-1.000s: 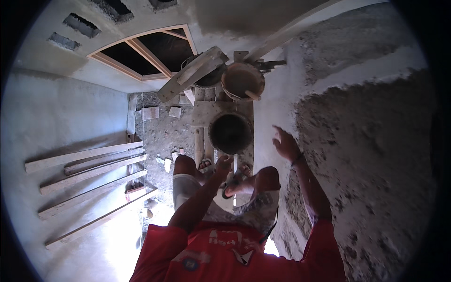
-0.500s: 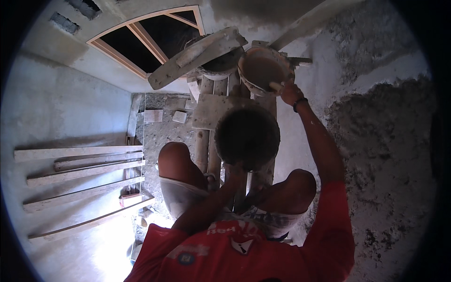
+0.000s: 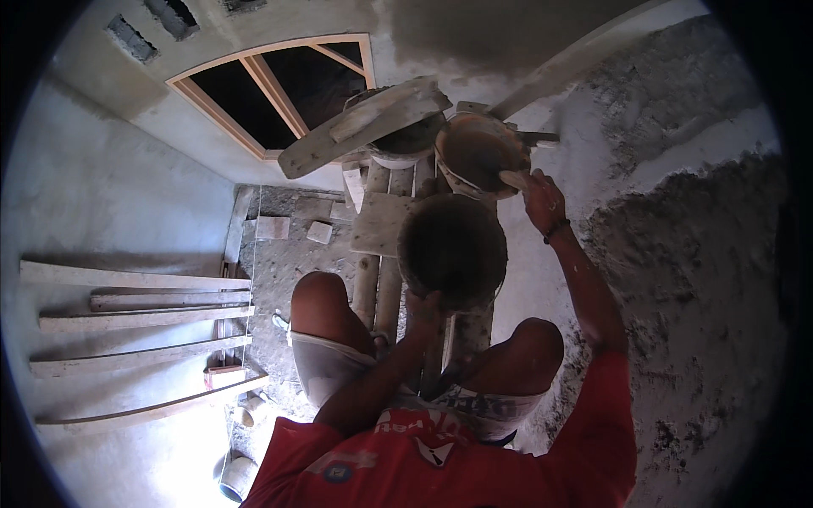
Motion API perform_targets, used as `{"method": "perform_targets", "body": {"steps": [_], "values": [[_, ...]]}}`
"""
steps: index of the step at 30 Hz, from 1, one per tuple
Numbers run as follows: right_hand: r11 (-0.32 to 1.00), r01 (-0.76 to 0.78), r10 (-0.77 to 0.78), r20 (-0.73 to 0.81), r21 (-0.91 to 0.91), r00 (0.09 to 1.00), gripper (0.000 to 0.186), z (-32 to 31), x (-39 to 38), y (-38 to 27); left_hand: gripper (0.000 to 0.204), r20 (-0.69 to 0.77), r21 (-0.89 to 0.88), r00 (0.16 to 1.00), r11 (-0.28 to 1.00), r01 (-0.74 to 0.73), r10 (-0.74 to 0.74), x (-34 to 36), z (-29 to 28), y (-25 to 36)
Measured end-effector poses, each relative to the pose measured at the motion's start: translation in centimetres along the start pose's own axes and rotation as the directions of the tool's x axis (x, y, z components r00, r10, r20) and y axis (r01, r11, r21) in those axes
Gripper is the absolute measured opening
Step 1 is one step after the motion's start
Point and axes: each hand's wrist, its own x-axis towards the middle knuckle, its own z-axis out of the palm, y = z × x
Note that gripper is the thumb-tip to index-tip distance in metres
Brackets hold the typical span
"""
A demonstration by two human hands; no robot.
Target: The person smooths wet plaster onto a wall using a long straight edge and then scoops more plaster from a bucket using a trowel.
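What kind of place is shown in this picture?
Probably a building site, in a room being plastered. The wall at the right carries rough, fresh grey plaster, the person sits on a scaffold of wooden poles, and the right hand reaches into a mortar-stained bucket. The left hand holds a dark round pan.

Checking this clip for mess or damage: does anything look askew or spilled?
A long wooden board lies tilted across a bucket at the far end of the plank platform. No spill shows near either hand.
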Motion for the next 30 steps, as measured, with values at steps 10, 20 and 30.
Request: {"method": "perform_targets", "body": {"steps": [10,20,30], "values": [[-0.012,-0.435,0.574,0.362,0.900,0.735,0.031,0.9,-8.4,5.6,0.050,0.068,0.117,0.994,0.989,-0.089,0.082,4.6,-3.4,-4.4],[-0.329,-0.478,0.351,0.575,0.814,0.739,0.018,0.4,-9.3,4.1,0.035,0.302,0.554,0.889,0.696,-0.457,0.343,5.9,-7.0,-5.0],[-0.442,-0.405,0.473,0.592,0.800,0.653,0.026,5.1,-7.9,5.9,0.036,0.092,0.392,0.989,0.909,-0.141,0.114,5.8,-6.4,-4.1]]}}
